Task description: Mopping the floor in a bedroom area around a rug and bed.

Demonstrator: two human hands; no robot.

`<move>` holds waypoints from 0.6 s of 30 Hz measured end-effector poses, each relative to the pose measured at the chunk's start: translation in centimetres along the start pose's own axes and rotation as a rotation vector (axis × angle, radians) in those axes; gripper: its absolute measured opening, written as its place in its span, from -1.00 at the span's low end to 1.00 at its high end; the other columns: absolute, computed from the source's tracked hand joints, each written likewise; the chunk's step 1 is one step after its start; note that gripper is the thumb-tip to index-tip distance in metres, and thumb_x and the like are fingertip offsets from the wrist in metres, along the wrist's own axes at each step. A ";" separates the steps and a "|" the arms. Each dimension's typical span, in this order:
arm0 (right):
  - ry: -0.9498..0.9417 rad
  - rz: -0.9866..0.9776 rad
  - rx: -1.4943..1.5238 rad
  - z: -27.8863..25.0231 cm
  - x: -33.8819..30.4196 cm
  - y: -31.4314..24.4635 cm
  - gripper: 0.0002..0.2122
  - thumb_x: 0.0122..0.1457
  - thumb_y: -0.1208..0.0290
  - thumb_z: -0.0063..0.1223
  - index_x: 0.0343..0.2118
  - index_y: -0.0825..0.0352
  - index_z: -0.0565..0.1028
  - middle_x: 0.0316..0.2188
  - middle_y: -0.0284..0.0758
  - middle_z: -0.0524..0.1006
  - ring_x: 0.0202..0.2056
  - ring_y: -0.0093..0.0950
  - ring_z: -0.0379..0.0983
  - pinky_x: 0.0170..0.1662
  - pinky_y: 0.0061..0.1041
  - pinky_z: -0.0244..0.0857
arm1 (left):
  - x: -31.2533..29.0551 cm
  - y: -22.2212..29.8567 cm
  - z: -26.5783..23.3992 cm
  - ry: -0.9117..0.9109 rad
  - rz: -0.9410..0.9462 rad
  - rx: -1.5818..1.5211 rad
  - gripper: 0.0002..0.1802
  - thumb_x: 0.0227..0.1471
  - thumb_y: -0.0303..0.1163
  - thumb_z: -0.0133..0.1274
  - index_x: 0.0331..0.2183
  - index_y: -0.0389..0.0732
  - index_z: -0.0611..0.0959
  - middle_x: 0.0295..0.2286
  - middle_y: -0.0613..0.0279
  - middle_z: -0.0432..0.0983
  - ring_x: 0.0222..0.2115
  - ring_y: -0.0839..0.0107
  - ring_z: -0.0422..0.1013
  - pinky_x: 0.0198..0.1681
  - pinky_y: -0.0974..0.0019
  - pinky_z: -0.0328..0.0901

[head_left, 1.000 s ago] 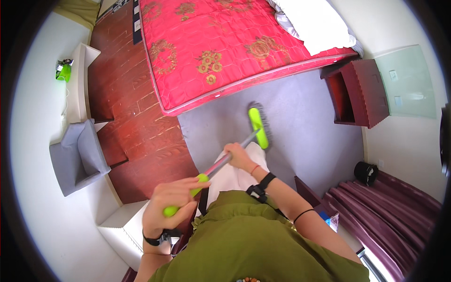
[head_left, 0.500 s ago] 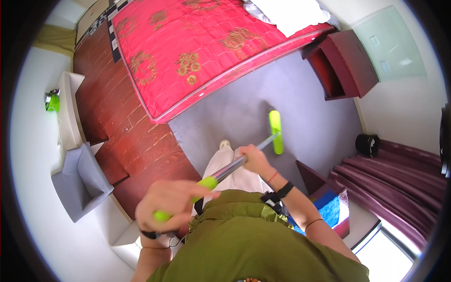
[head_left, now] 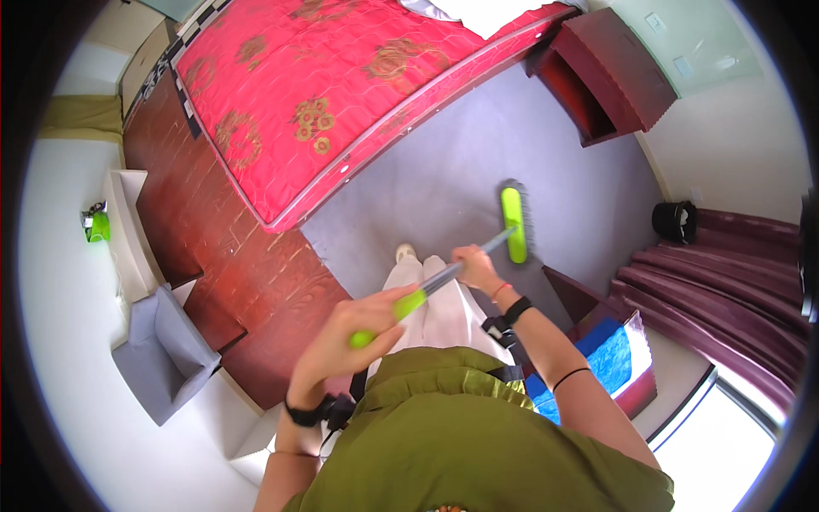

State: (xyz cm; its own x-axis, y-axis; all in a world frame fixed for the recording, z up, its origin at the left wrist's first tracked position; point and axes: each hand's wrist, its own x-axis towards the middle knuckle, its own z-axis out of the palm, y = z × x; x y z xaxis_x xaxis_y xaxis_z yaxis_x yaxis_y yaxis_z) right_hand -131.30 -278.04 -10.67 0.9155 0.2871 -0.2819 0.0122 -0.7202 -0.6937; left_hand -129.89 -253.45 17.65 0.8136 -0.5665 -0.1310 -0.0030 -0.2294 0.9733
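Note:
A broom with a bright green head [head_left: 513, 224] and grey bristles rests on the grey floor covering ahead of me, a little to the right. Its grey pole [head_left: 441, 278] slants back toward my body and ends in a green grip. Around that grip, near the top end, my left hand [head_left: 348, 331] is closed. Lower down the pole, my right hand [head_left: 478, 268] is wrapped round the metal part. Both hands are in front of my waist, the right one farther out than the left.
A bed with a red flowered mattress [head_left: 281, 111] stands ahead. Far right are a dark red cabinet [head_left: 618, 72], a black bin [head_left: 674, 222] and a purple curtain [head_left: 717, 282]. A box with blue contents [head_left: 610, 363] sits near right. A grey chair [head_left: 166, 354] stands left on reddish wood flooring.
My left hand has moved right and forward with the grip. The broom head has shifted slightly to the right, and its bristles now show on its right side instead of its left.

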 end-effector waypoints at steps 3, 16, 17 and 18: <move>0.025 -0.086 0.133 1.6 0.7 -5.9 -0.88 -0.19 0.44 0.10 -0.65 0.25 0.36 -0.62 -0.24 0.42 -0.42 -0.18 0.36 -0.37 -0.25 0.26 | -1.4 4.6 -1.3 0.093 0.022 0.119 -0.82 -0.26 -0.63 -0.01 -0.77 -0.34 0.41 -0.72 0.15 0.34 -0.18 0.05 0.42 -0.11 0.13 0.29; 0.163 -0.068 0.508 -2.9 -3.7 -14.1 -0.82 -0.17 0.45 0.12 -0.64 0.31 0.31 -0.65 -0.23 0.37 -0.44 -0.18 0.33 -0.40 -0.27 0.20 | 0.3 10.5 -6.5 -0.319 0.454 0.022 -0.75 -0.32 -0.54 -0.05 -0.88 -0.18 0.35 -0.82 0.32 0.30 -0.54 0.05 0.52 -0.34 0.14 0.39; 0.171 -0.001 0.472 -3.1 -4.3 -12.9 -0.84 -0.18 0.46 0.11 -0.65 0.30 0.32 -0.65 -0.22 0.38 -0.44 -0.17 0.33 -0.40 -0.27 0.21 | 1.4 9.3 -5.9 -0.250 0.404 -0.081 -0.75 -0.31 -0.54 -0.05 -0.87 -0.20 0.35 -0.81 0.28 0.32 -0.52 0.06 0.52 -0.31 0.14 0.38; 0.177 0.067 0.436 -2.8 -4.9 -11.3 -0.85 -0.18 0.46 0.10 -0.66 0.30 0.33 -0.64 -0.21 0.39 -0.44 -0.17 0.34 -0.40 -0.27 0.21 | 2.4 8.0 -5.2 -0.179 0.353 -0.183 -0.75 -0.29 -0.53 -0.05 -0.86 -0.22 0.35 -0.81 0.24 0.33 -0.51 0.07 0.52 -0.28 0.13 0.37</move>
State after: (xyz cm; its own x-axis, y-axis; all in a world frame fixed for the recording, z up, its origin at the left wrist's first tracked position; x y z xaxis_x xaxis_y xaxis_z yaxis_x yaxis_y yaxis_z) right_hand -134.76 -273.09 0.43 0.9634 0.1094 -0.2445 -0.1846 -0.3901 -0.9021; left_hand -124.93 -252.55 26.12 0.6672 -0.7172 0.2012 -0.1468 0.1383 0.9795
